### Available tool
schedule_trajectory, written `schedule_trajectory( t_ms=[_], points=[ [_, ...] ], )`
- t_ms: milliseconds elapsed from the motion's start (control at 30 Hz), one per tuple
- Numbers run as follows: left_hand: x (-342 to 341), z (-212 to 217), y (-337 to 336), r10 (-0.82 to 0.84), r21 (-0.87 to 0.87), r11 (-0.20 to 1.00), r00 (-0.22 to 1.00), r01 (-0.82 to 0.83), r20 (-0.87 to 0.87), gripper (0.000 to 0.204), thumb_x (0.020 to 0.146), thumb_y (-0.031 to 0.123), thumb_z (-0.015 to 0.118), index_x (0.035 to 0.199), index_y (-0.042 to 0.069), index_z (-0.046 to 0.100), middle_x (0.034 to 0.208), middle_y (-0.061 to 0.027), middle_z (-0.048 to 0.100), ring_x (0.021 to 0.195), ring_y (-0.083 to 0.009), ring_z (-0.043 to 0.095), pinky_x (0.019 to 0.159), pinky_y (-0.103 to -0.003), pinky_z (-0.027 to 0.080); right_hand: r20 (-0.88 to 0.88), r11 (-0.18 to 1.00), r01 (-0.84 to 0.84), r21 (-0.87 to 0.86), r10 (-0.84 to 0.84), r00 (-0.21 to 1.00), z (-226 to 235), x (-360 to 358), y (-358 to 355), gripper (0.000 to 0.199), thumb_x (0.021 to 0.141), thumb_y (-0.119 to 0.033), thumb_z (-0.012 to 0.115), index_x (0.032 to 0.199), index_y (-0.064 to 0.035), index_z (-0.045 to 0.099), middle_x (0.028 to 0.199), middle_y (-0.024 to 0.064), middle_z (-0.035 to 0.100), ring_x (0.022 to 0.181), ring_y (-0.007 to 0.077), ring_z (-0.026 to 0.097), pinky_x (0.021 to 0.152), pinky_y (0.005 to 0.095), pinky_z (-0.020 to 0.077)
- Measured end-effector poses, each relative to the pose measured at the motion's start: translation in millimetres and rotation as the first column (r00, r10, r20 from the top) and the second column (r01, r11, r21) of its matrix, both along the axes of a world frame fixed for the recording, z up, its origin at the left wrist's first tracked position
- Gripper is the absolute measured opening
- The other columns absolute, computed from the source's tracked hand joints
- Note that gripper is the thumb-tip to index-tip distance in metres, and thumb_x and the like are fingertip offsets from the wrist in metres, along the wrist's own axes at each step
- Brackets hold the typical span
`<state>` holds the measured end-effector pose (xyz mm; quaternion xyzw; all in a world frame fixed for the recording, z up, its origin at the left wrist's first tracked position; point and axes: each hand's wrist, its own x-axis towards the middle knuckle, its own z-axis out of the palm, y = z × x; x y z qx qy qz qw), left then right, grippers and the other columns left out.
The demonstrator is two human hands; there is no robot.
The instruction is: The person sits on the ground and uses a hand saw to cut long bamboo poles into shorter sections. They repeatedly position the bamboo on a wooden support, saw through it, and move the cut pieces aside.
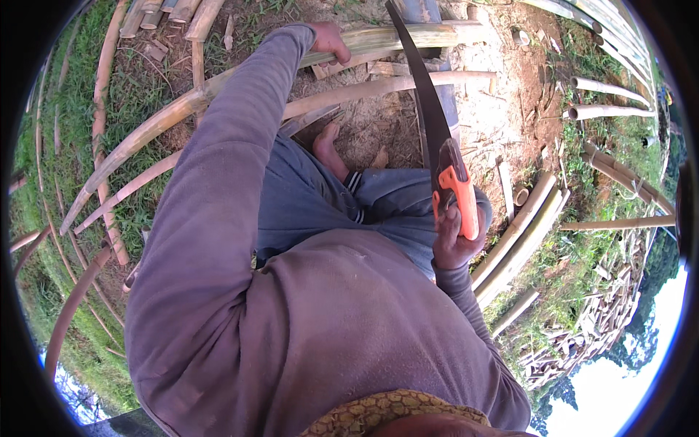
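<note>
The left hand (329, 40) was clamped over a long bamboo pole (218, 84), fingers curled around its top side near the cut end. That pole ran from the grass at the left, curving up and across the bare dirt toward the far side. The right hand (453, 237) was closed tight around the orange handle of a saw (437, 138), nearer the body than the pole. The saw's dark curved blade reached up from the handle and crossed over the pole just right of the left hand. A second pole (378, 89) lay just below the held one, also under the blade. A bare foot (329, 149) rested on the dirt below both poles. More poles (520, 233) lay bundled to the right of the saw.
</note>
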<state>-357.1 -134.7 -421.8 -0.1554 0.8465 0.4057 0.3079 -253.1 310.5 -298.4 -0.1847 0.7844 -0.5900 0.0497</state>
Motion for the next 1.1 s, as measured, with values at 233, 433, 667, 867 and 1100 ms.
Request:
schedule_trajectory(
  t_ms=[233,433,667,867,1100],
  points=[
    [12,-19,10,-0.019,-0.243,0.965,0.901,-0.096,-0.433,0.056,0.078,0.031,0.085,0.127,0.008,0.07,0.106,-0.0158,0.079,0.094,-0.0269,0.078,0.086,-0.044,0.061,-0.088,0.998,-0.002,0.066,0.008,0.996,-51,-113,-128,0.03,0.099,-0.023,0.077,0.111,0.0031,0.07,0.085,0.0144,0.072,0.076,0.019,0.07,0.07,0.0343,0.055],
    [15,5,67,-0.021,-0.575,0.785,0.917,-0.232,-0.399,0.058,0.082,0.038,0.084,0.128,0.01,0.062,0.119,-0.0171,0.074,0.109,-0.0371,0.073,0.09,-0.051,0.059,-0.101,0.989,-0.036,0.142,0.05,0.994,-54,-105,-118,0.019,0.105,-0.009,0.07,0.115,0.0064,0.065,0.096,0.0057,0.072,0.083,0.0068,0.068,0.071,0.0238,0.0581],
    [15,18,59,0.061,-0.515,0.834,0.96,-0.2,-0.275,0.057,0.082,0.03,0.08,0.134,0.012,0.065,0.12,-0.0163,0.075,0.112,-0.0375,0.073,0.096,-0.052,0.058,-0.022,0.997,-0.025,0.072,0.027,0.999,9,-8,5,0.02,0.104,-0.01,0.067,0.116,0.0055,0.063,0.087,0.0053,0.068,0.072,0.0074,0.064,0.063,0.0226,0.0535],
    [3,24,49,0.027,-0.434,0.896,0.988,-0.091,-0.152,0.075,0.079,0.035,0.083,0.147,0.013,0.06,0.134,-0.0175,0.071,0.121,-0.0367,0.069,0.104,-0.049,0.056,-0.076,0.985,-0.021,0.17,0.034,0.996,-16,-68,-72,0.024,0.101,-0.015,0.074,0.112,0.0059,0.067,0.092,0.0124,0.076,0.078,0.0138,0.07,0.069,0.0304,0.0566],
    [-15,3,34,-0.002,-0.442,0.892,0.978,-0.093,-0.208,0.069,0.075,0.039,0.083,0.137,0.013,0.069,0.128,-0.0136,0.075,0.115,-0.0326,0.073,0.099,-0.049,0.058,-0.082,0.978,-0.015,0.209,0.032,0.996,-21,-85,-97,0.034,0.099,-0.025,0.077,0.113,0.0045,0.067,0.084,0.0127,0.074,0.079,0.0187,0.073,0.072,0.0333,0.0573]
  ],
)
